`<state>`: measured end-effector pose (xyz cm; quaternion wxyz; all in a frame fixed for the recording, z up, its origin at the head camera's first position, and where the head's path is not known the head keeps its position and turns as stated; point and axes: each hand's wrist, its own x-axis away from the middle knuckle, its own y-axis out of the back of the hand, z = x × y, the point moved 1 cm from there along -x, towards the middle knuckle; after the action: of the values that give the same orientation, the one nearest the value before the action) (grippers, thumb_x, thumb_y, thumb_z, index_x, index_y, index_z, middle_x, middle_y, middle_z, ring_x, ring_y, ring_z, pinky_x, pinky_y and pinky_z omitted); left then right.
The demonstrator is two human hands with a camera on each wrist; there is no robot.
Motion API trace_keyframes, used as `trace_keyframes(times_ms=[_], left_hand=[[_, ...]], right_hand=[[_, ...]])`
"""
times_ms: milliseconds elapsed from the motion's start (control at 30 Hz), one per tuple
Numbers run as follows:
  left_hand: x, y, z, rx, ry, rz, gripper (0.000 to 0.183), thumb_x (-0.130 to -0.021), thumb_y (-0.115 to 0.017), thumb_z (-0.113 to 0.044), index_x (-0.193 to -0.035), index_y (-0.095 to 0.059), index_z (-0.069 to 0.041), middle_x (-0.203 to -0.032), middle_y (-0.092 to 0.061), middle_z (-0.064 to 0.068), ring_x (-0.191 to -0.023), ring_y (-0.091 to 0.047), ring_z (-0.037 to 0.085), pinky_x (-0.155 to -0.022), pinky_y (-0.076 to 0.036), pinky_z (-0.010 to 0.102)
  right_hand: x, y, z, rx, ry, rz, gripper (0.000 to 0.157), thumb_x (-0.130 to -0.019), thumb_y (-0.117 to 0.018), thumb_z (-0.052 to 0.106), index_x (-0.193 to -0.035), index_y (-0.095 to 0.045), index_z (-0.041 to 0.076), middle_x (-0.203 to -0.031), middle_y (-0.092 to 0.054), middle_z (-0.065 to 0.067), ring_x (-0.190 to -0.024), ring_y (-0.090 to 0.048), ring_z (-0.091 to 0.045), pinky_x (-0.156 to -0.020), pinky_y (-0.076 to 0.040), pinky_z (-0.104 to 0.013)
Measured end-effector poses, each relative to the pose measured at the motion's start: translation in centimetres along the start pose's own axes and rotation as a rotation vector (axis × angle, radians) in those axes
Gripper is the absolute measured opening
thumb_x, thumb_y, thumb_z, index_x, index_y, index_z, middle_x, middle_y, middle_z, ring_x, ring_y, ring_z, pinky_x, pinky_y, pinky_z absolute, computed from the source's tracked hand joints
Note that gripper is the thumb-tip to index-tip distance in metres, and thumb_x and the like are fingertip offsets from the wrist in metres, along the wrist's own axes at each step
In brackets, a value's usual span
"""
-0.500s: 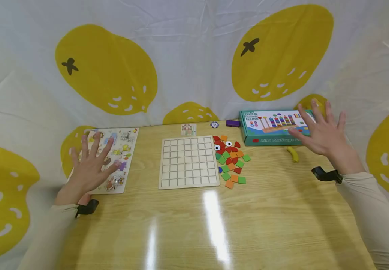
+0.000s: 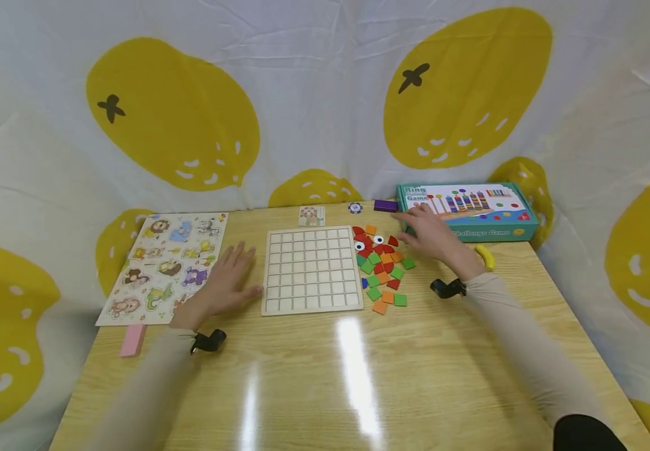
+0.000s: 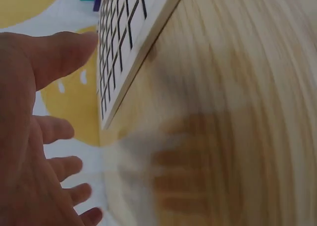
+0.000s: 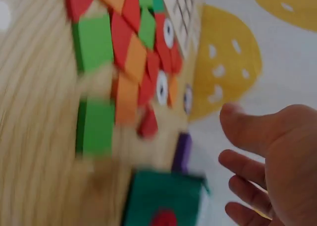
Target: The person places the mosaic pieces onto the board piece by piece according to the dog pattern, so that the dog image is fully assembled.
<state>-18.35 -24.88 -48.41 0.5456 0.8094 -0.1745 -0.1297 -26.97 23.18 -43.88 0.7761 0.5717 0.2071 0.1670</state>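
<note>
My left hand (image 2: 216,289) hovers between the animal puzzle board (image 2: 158,263) and the pale wooden grid board (image 2: 314,270), fingers spread and holding nothing. In the left wrist view, the thumb (image 3: 67,55) points toward the grid board's edge. My right hand (image 2: 436,239) hangs over the front left part of the green ring game box (image 2: 488,219), also holding nothing. Just left of it lies a loose pile of red, orange and green tiles (image 2: 384,266), two of them with printed eyes. The right wrist view shows the tiles (image 4: 130,62) blurred, apart from the fingers.
Behind the grid board lie a small picture card (image 2: 311,216), a round chip (image 2: 355,208) and a purple block (image 2: 385,205). A yellow banana-shaped piece (image 2: 486,257) lies before the box. Near the puzzle board's front edge is a pink block (image 2: 133,341). A lemon-print curtain (image 2: 314,94) borders the table.
Both hands have moved inward and lower. The left went right, off the animal puzzle toward the grid board; the right went left, from the box's right end toward the tiles.
</note>
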Motion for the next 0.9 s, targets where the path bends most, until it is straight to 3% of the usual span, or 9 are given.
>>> trace_keyframes(times_ms=[133, 267, 367, 567, 733, 900], left_hand=[[-1.0, -1.5, -0.6, 0.078, 0.045, -0.001, 0.093, -0.089, -0.066, -0.046, -0.156, -0.021, 0.000, -0.155, -0.024, 0.029, -0.139, -0.023, 0.048, -0.108, -0.023, 0.066], [-0.9, -2.7, -0.7, 0.154, 0.160, -0.067, 0.095, -0.085, -0.071, -0.049, -0.155, -0.026, -0.003, -0.132, -0.039, 0.022, -0.120, -0.034, 0.035, -0.099, -0.035, 0.053], [-0.6, -3.6, -0.7, 0.194, 0.210, -0.128, 0.093, -0.082, -0.074, -0.048, -0.153, -0.033, -0.003, -0.115, -0.041, 0.015, -0.105, -0.033, 0.028, -0.088, -0.033, 0.042], [-0.2, -4.5, -0.9, 0.194, 0.182, -0.212, 0.089, -0.079, -0.076, -0.043, -0.149, -0.041, -0.002, -0.110, -0.043, 0.014, -0.099, -0.034, 0.029, -0.088, -0.027, 0.044], [-0.3, -4.6, -0.7, 0.187, 0.190, -0.192, 0.088, -0.080, -0.076, -0.044, -0.151, -0.040, -0.009, -0.117, -0.044, 0.013, -0.103, -0.036, 0.029, -0.094, -0.026, 0.048], [-0.3, -5.2, -0.5, 0.169, 0.158, -0.209, 0.082, -0.081, -0.075, -0.044, -0.150, -0.043, -0.013, -0.118, -0.047, 0.013, -0.103, -0.038, 0.029, -0.094, -0.026, 0.048]], right_hand=[[-2.7, -2.8, 1.7, -0.027, -0.001, 0.059, 0.042, -0.093, -0.068, 0.019, -0.133, -0.062, 0.007, -0.127, -0.061, -0.017, -0.114, -0.051, -0.036, -0.099, -0.041, -0.051], [-4.0, -4.7, 2.2, -0.016, -0.025, 0.094, 0.034, -0.093, -0.068, 0.017, -0.125, -0.067, 0.005, -0.117, -0.064, -0.016, -0.108, -0.055, -0.033, -0.095, -0.045, -0.047], [-4.4, -5.4, 2.4, -0.019, -0.052, 0.121, 0.031, -0.094, -0.067, 0.018, -0.122, -0.069, 0.004, -0.114, -0.066, -0.015, -0.105, -0.057, -0.032, -0.095, -0.046, -0.046], [-5.0, -5.5, 2.6, -0.093, -0.082, 0.070, 0.035, -0.096, -0.065, 0.022, -0.125, -0.066, 0.003, -0.110, -0.065, -0.014, -0.098, -0.057, -0.029, -0.087, -0.048, -0.044], [-6.7, -6.2, 2.8, -0.149, -0.059, 0.001, 0.035, -0.096, -0.065, 0.021, -0.126, -0.066, 0.003, -0.099, -0.064, -0.013, -0.090, -0.053, -0.026, -0.079, -0.044, -0.040], [-8.4, -7.6, 3.0, -0.218, -0.080, -0.013, 0.025, -0.093, -0.068, 0.021, -0.112, -0.073, 0.006, -0.094, -0.066, -0.012, -0.087, -0.049, -0.026, -0.077, -0.040, -0.039]])
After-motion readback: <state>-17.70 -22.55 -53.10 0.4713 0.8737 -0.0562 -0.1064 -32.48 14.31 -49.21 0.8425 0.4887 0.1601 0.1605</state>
